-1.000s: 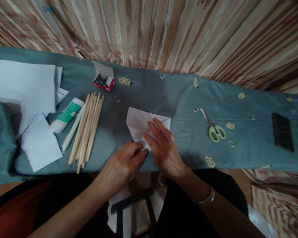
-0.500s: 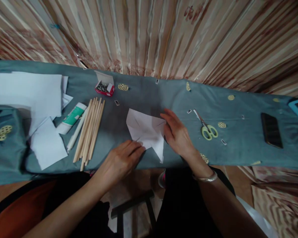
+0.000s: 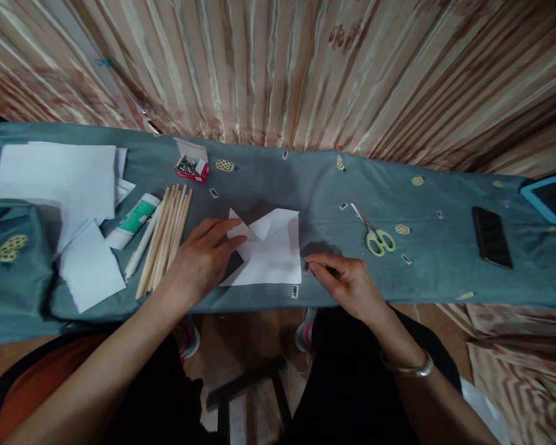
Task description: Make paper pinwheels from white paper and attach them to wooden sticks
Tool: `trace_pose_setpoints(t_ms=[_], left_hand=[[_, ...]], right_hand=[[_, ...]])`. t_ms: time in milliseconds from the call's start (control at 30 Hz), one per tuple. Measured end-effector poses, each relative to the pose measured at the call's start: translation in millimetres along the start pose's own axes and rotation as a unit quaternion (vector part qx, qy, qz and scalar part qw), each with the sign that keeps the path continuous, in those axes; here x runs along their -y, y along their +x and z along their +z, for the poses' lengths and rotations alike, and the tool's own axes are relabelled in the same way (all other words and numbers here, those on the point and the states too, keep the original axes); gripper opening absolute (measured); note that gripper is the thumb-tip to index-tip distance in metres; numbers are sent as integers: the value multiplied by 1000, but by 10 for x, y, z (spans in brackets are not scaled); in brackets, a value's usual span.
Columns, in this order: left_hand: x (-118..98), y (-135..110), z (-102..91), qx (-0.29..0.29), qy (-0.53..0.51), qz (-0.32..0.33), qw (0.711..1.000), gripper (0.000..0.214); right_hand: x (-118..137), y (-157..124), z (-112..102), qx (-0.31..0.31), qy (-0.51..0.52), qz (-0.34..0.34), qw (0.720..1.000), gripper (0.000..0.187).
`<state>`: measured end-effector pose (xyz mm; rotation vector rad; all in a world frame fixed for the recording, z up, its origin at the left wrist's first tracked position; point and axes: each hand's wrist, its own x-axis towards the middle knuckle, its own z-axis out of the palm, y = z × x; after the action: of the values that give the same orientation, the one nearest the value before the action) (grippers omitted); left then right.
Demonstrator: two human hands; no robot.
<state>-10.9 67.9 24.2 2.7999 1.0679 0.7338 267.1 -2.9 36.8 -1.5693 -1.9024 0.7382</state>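
Note:
A white, partly folded sheet of paper (image 3: 273, 253) lies on the grey-blue cloth (image 3: 269, 179) near the table's front edge. My left hand (image 3: 199, 259) reaches in from the left and its fingertips pinch a raised flap at the sheet's left corner. My right hand (image 3: 347, 281) rests on the cloth just right of the sheet's lower right corner. Its fingers are drawn together, a small gap from the paper's edge, and nothing shows in them.
Left of the paper lie a bundle of wooden sticks (image 3: 167, 238), a green-and-white tube (image 3: 132, 219) and loose white sheets (image 3: 60, 179). A red box of pins (image 3: 192, 167) stands behind them. Scissors (image 3: 375, 238), a black phone (image 3: 491, 238) and a blue-edged tablet (image 3: 551, 198) lie to the right. A striped curtain hangs behind.
The paper has been opened out and turned. My left hand moved up to its left flap. My right hand came off the paper and drew back to its lower right.

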Motion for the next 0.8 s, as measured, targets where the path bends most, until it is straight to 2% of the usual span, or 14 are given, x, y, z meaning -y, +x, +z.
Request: trace_pose_setpoints(t_ms=[67, 133, 233, 333, 433, 600, 667, 800], left_hand=[[-126, -24, 11, -21, -18, 5, 1000, 24], [-277, -68, 46, -10, -51, 22, 998, 20], [-445, -116, 126, 26, -75, 37, 996, 18], [-492, -124, 182, 18, -61, 42, 997, 15], [-466, -136, 179, 20, -44, 47, 998, 17], [-421, -203, 144, 20, -68, 42, 997, 22], [-416, -217, 149, 15, -82, 29, 996, 20], [-426, -219, 182, 11, -85, 29, 996, 20]], right_hand=[[17, 10, 7, -22, -7, -27, 999, 22], [44, 39, 38, -24, -10, -62, 998, 27], [80, 80, 112, 17, -15, -102, 995, 35], [87, 103, 166, 49, -14, -115, 992, 39], [58, 122, 176, 57, 13, -104, 993, 42], [31, 188, 164, 56, 116, -46, 991, 47], [50, 232, 176, 55, 160, -25, 985, 42], [81, 328, 263, 40, 212, -5, 976, 18]])
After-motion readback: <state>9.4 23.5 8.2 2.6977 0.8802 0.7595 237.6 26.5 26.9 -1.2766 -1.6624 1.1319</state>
